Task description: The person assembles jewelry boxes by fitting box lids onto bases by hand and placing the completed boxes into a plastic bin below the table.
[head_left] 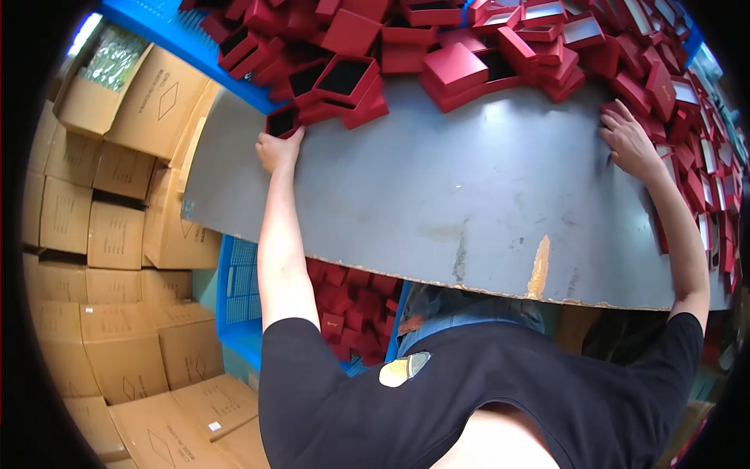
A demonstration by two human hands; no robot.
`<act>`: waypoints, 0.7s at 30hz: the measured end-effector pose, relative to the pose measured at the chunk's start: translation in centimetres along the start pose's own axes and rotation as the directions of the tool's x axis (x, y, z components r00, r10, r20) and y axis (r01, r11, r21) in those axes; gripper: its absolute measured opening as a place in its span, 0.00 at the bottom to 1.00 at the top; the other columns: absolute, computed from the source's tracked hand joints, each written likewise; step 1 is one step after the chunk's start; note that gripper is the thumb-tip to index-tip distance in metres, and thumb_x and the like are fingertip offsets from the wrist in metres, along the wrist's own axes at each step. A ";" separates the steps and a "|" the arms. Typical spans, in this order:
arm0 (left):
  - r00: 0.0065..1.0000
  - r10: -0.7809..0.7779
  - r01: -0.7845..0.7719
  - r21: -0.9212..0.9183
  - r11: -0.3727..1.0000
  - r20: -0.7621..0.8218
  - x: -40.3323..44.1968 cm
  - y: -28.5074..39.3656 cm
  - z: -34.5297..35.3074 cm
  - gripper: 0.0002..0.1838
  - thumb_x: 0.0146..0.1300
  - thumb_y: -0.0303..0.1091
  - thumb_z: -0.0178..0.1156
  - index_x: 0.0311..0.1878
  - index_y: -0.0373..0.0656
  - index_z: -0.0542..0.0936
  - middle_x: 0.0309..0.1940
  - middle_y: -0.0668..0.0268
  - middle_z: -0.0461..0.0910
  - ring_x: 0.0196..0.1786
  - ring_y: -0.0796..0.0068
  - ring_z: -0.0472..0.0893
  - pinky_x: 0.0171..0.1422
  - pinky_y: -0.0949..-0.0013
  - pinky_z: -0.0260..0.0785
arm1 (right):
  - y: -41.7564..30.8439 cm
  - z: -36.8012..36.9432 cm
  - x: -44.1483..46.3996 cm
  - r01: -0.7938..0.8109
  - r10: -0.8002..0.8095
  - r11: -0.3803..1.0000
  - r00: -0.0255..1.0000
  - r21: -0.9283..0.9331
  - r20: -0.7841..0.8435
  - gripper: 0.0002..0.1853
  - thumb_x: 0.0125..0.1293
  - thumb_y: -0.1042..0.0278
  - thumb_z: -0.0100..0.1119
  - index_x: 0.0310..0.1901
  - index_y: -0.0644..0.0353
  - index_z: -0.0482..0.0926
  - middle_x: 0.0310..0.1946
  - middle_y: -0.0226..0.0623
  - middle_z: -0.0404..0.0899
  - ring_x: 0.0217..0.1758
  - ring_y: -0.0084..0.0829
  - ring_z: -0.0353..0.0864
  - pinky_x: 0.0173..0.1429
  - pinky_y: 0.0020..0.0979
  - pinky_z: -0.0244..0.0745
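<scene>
My left hand (279, 150) is at the left part of the grey table (391, 187), its fingers closed on the near edge of a small open red box (283, 122) with a black inside. My right hand (627, 142) lies at the right side with its fingers stretched out, beside the heap of red boxes (656, 90); whether its fingertips touch one cannot be made out. Between the hands, a closed red box (455, 69) and an open black-lined one (344, 80) sit at the heap's near edge.
Stacked brown cartons (117, 234) fill the left side. A blue crate (239, 289) holding red boxes (351, 313) stands below the table's chipped front edge. Another blue crate edge (187, 55) runs along the table's back left. Red boxes continue down the right side.
</scene>
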State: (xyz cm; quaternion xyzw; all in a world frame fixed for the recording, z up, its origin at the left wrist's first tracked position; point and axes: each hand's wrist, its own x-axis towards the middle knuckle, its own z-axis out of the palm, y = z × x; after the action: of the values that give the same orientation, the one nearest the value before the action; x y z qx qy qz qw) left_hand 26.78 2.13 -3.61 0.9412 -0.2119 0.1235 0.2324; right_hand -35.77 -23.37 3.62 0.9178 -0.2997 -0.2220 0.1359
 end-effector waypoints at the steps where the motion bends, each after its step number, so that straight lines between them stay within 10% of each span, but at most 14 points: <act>1: 1.000 0.029 -0.029 0.002 1.000 -0.005 0.3 0.0 0.4 0.47 0.40 0.61 0.78 0.55 0.32 0.76 0.56 0.44 0.77 0.61 0.47 0.78 0.66 0.50 0.72 | 0.6 -0.5 -0.8 -0.032 0.031 1.000 0.997 -0.001 -0.075 0.43 0.43 0.72 0.70 0.68 0.58 0.72 0.69 0.53 0.71 0.80 0.42 0.59 0.86 0.44 0.47; 3: 0.998 0.059 -0.057 -0.117 0.991 0.012 0.9 -1.4 1.0 0.39 0.39 0.50 0.78 0.52 0.34 0.78 0.56 0.45 0.78 0.59 0.47 0.79 0.65 0.51 0.73 | 1.5 -1.7 -2.4 -0.073 0.072 0.997 0.973 0.001 -0.220 0.49 0.40 0.72 0.73 0.71 0.54 0.70 0.70 0.51 0.69 0.81 0.42 0.59 0.85 0.43 0.48; 8: 0.970 0.238 -0.245 -0.254 0.936 -0.058 0.6 -4.6 1.0 0.57 0.38 0.39 0.79 0.74 0.36 0.63 0.73 0.39 0.59 0.74 0.43 0.66 0.76 0.54 0.64 | 5.3 2.6 0.2 -0.072 0.009 0.965 0.969 -0.250 -0.246 0.30 0.68 0.70 0.50 0.73 0.48 0.68 0.71 0.43 0.70 0.80 0.38 0.60 0.83 0.41 0.50; 11: 0.904 0.401 -0.361 -0.238 0.902 0.148 3.1 -4.7 0.1 0.66 0.35 0.35 0.80 0.80 0.42 0.54 0.77 0.39 0.49 0.78 0.42 0.60 0.80 0.54 0.60 | 5.4 1.7 1.6 -0.096 0.058 0.966 0.985 -0.238 -0.164 0.27 0.69 0.69 0.52 0.71 0.48 0.70 0.70 0.42 0.71 0.79 0.37 0.62 0.83 0.41 0.50; 15: 0.856 0.386 -0.305 -0.267 0.914 0.343 7.3 -5.1 0.4 0.62 0.33 0.33 0.80 0.78 0.49 0.61 0.73 0.49 0.64 0.73 0.53 0.69 0.77 0.58 0.64 | 4.6 0.6 2.3 -0.128 0.105 0.960 0.989 -0.249 -0.104 0.29 0.61 0.68 0.63 0.66 0.48 0.74 0.65 0.43 0.75 0.75 0.37 0.66 0.78 0.37 0.56; 18: 0.819 0.392 -0.177 -0.465 0.867 0.419 8.5 -5.8 1.2 0.56 0.33 0.29 0.78 0.73 0.43 0.68 0.59 0.57 0.81 0.64 0.61 0.79 0.72 0.62 0.70 | 5.8 1.2 4.1 -0.116 0.105 0.979 0.992 -0.166 -0.074 0.45 0.36 0.65 0.81 0.63 0.47 0.74 0.54 0.38 0.78 0.66 0.37 0.72 0.73 0.35 0.61; 21: 0.854 0.334 -0.193 -0.353 0.916 0.400 6.4 -4.5 -1.4 0.57 0.32 0.34 0.83 0.72 0.39 0.68 0.62 0.55 0.79 0.64 0.62 0.79 0.71 0.62 0.71 | 4.4 -0.2 4.1 -0.061 0.063 0.998 0.994 0.028 -0.092 0.52 0.25 0.65 0.84 0.63 0.46 0.73 0.50 0.37 0.77 0.57 0.40 0.77 0.61 0.39 0.71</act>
State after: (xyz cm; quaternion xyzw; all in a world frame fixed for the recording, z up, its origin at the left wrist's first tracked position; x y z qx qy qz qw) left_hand 34.24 4.23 -2.01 0.8588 -0.4045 -0.1014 0.2975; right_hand -34.86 -29.27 4.12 0.9190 -0.3242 -0.1708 0.1452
